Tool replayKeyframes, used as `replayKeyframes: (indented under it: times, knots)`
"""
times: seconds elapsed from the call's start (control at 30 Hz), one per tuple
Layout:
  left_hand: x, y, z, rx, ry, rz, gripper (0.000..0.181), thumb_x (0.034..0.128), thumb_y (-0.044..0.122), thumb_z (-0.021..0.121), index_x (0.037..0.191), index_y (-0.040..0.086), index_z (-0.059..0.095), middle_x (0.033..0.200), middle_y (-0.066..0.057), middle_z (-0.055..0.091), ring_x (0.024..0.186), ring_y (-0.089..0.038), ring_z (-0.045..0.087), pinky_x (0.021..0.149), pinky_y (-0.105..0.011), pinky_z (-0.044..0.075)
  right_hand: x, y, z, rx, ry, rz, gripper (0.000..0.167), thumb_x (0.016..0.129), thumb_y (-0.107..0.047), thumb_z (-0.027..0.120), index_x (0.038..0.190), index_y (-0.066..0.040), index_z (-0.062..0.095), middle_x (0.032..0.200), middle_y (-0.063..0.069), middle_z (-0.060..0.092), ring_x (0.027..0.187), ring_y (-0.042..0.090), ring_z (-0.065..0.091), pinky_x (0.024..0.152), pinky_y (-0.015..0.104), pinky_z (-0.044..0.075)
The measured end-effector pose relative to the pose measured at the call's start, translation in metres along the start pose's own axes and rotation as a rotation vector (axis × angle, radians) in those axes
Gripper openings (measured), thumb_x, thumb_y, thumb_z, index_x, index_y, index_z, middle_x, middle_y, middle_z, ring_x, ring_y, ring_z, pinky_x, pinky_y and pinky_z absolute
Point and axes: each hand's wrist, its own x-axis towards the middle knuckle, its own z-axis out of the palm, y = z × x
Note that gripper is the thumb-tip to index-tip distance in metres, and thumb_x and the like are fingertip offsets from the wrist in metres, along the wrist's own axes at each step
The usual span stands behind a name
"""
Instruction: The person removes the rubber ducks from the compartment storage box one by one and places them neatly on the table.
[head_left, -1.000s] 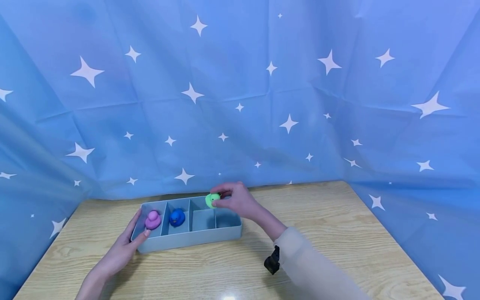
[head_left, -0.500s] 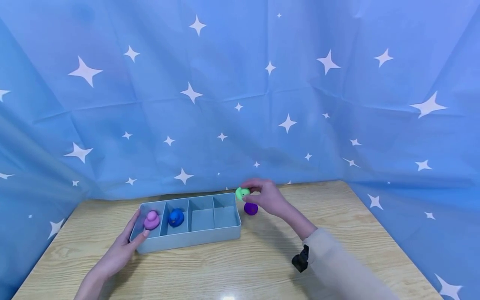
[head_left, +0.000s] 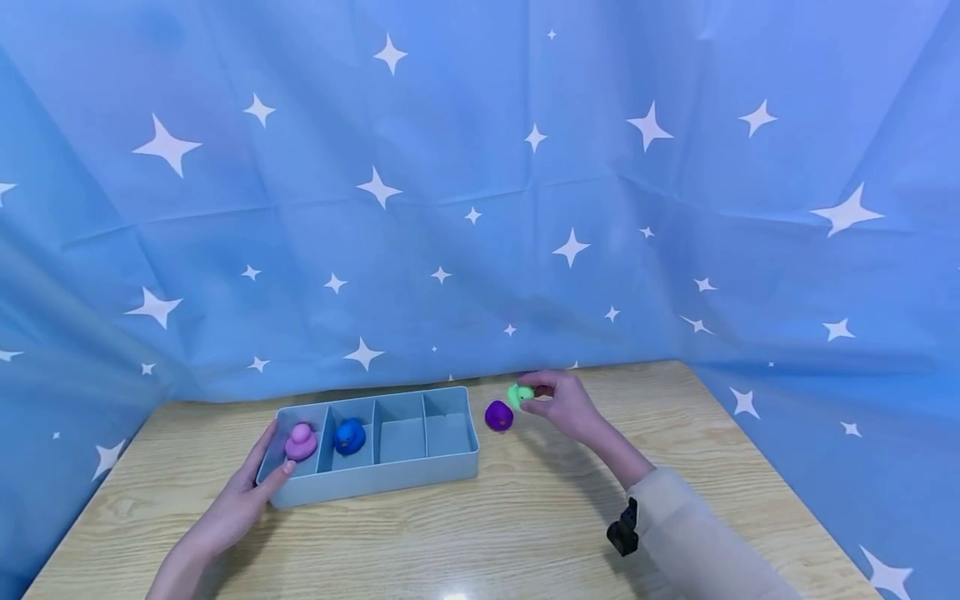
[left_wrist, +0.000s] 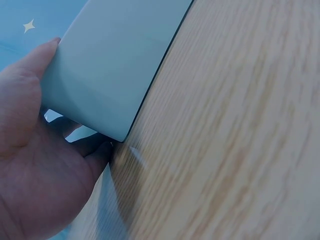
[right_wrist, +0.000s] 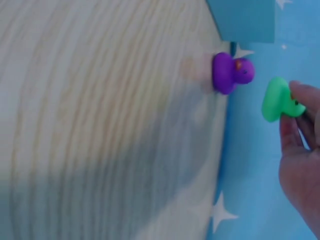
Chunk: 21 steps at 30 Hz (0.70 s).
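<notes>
A grey-blue divided box [head_left: 375, 483] stands on the table, its compartments in a row. My left hand [head_left: 234, 507] grips the box's left end, thumb on the front rim and fingers around the end wall; the left wrist view shows this hand [left_wrist: 40, 165] against the box [left_wrist: 110, 65]. In the leftmost compartment sits a pink rubber duck [head_left: 301, 442], and a blue rubber duck [head_left: 348, 436] is in the one beside it. Right of the box, my right hand [head_left: 567, 408] pinches a green rubber duck [head_left: 517, 396], held above the table [right_wrist: 100, 100] in the right wrist view.
A purple rubber duck [head_left: 498, 416] sits on the wooden table [head_left: 420, 542], just right of the box and close to the green duck. Behind the table hangs a blue cloth [head_left: 465, 167] with white stars. The two right-hand compartments hold no duck.
My right hand has carried the green duck rightward, from over the box to beyond its right end. The purple duck, hidden at first, now shows fully. My left hand stays on the box.
</notes>
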Motion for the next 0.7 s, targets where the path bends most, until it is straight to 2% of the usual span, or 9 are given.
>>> replayKeyframes:
  times: [0.33, 0.7]
  knots:
    - [-0.001, 0.0, -0.001, -0.007, -0.001, -0.002, 0.084, 0.1087, 0.039, 0.05, 0.165, 0.027, -0.011, 0.167, -0.029, -0.009, 0.147, -0.059, -0.007, 0.108, -0.082, 0.006, -0.001, 0.029, -0.001, -0.076, -0.011, 0.022, 0.031, 0.087, 0.01, 0.074, 0.118, 0.009, 0.07, 0.115, 0.021, 0.071, 0.102, 0.034, 0.069, 0.087, 0.035, 0.06]
    - [0.001, 0.0, -0.001, 0.002, -0.007, -0.025, 0.084, 0.1087, 0.041, 0.05, 0.164, 0.028, -0.012, 0.167, -0.028, -0.01, 0.148, -0.059, -0.007, 0.109, -0.081, 0.006, -0.005, 0.04, -0.001, -0.147, -0.029, 0.051, 0.031, 0.087, 0.01, 0.072, 0.118, 0.009, 0.07, 0.117, 0.022, 0.07, 0.103, 0.036, 0.069, 0.086, 0.037, 0.06]
